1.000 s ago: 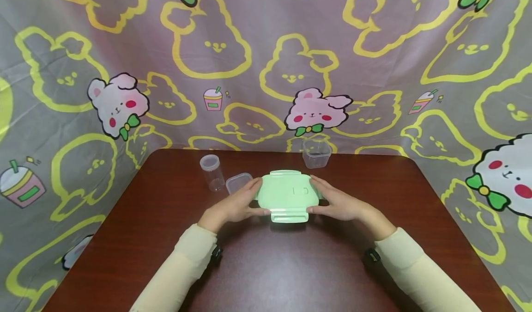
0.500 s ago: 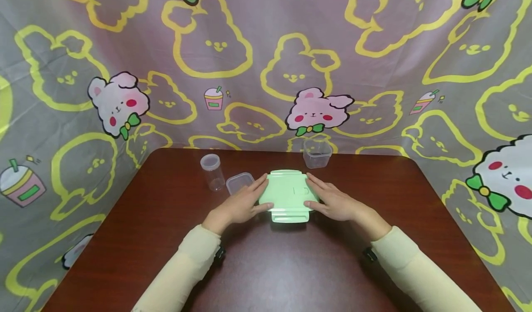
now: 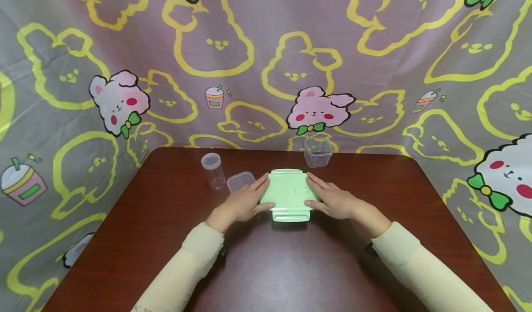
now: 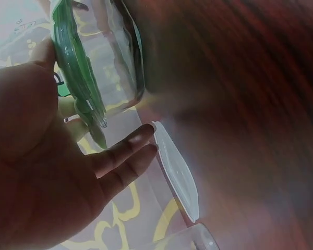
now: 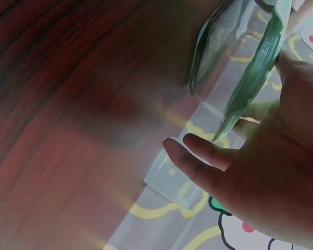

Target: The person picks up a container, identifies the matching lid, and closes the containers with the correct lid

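Observation:
A green snap-on lid (image 3: 287,189) sits over a clear food container (image 4: 135,67) in the middle of the table. My left hand (image 3: 243,203) lies along the lid's left edge, thumb near the front and index fingertip farther back. Mirroring it, my right hand (image 3: 338,202) rests on the right edge. Both hands have fairly straight fingers. Side flaps (image 4: 91,112) slant outward and down from the lid in the left wrist view, with the lower fingers spread beyond them. A similar slanting flap (image 5: 245,99) shows in the right wrist view.
Left of the container, a small translucent lid (image 3: 240,180) lies close to my left fingers. Beyond it stands a clear jar (image 3: 215,175) with a whitish cap. An uncovered clear box (image 3: 318,155) is behind my right hand. A patterned cloth (image 3: 249,85) hangs behind the table (image 3: 282,270).
Both hands have shifted inward from the lid's sides onto its top edges. Over the last half second they have stayed almost still. The lid has kept its place.

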Demonstrator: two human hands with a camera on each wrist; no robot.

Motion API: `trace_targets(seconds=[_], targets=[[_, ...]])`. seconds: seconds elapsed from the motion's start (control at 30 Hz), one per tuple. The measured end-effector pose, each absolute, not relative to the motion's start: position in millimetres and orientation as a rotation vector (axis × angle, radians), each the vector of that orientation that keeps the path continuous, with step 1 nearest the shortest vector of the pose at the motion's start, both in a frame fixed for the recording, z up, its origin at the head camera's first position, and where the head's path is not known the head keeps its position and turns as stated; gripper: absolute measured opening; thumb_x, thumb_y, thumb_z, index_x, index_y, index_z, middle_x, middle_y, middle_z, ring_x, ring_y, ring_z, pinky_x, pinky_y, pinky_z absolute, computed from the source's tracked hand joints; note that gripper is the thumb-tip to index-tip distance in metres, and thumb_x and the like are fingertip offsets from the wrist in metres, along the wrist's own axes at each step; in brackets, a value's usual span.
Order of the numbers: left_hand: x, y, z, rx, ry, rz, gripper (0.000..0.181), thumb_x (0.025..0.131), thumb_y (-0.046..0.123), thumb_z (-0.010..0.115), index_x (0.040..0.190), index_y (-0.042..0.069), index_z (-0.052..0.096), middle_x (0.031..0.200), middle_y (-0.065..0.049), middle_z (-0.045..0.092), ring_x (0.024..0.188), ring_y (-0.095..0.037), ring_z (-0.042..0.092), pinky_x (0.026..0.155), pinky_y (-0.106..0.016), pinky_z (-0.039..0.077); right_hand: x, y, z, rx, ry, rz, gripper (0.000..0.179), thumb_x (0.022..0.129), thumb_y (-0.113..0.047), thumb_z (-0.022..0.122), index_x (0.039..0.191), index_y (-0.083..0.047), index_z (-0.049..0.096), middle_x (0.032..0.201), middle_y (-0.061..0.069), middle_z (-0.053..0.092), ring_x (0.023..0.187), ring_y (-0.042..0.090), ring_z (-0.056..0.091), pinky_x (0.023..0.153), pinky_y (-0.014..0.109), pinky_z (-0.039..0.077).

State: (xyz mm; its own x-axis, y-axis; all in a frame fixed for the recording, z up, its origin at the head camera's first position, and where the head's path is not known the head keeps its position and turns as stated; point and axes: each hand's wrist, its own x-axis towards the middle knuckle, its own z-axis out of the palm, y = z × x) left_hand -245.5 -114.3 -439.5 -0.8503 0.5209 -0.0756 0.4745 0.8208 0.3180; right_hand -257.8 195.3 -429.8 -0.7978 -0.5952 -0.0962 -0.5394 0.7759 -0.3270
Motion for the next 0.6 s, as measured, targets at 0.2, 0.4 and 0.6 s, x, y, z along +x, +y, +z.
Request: trace_targets(seconds=[0.2, 0.4, 0.6], targets=[[-245.4, -113.8, -437.5, 0.784, 2.844, 0.431, 0.082, 0.103, 0.059, 0.046, 0.164, 0.012, 0.018, 0.173, -0.003, 0.008, 0.146, -0.041, 0.037, 0.115, -0.057, 0.036, -258.3, 196.0, -429.5, -0.906, 2.765, -0.443, 0.078, 0.106, -0.049, 0.05, 0.162, -0.004, 0.021, 0.172, 0.011, 0.01, 0.141, 0.048, 0.041, 0.092, 0.066, 0.05], [-246.8, -111.8, -433.6, 0.789, 2.855, 0.386, 0.082, 0.103, 0.059, 0.046, 0.164, 0.012, 0.02, 0.173, -0.001, 0.008, 0.144, -0.045, 0.039, 0.113, -0.059, 0.038, -259.3, 196.4, -426.0, -0.903, 2.754, -0.451, 0.079, 0.106, -0.048, 0.051, 0.162, -0.003, 0.02, 0.172, 0.012, 0.009, 0.143, 0.048, 0.038, 0.095, 0.065, 0.049], [-246.7, -112.0, -434.6, 0.766, 2.864, 0.372, 0.081, 0.103, 0.059, 0.046, 0.164, 0.012, 0.022, 0.172, -0.002, 0.011, 0.141, -0.053, 0.038, 0.109, -0.063, 0.04, -260.4, 194.2, -428.9, -0.925, 2.74, -0.459, 0.078, 0.106, -0.047, 0.05, 0.162, -0.001, 0.02, 0.171, 0.014, 0.01, 0.143, 0.048, 0.038, 0.097, 0.064, 0.048]])
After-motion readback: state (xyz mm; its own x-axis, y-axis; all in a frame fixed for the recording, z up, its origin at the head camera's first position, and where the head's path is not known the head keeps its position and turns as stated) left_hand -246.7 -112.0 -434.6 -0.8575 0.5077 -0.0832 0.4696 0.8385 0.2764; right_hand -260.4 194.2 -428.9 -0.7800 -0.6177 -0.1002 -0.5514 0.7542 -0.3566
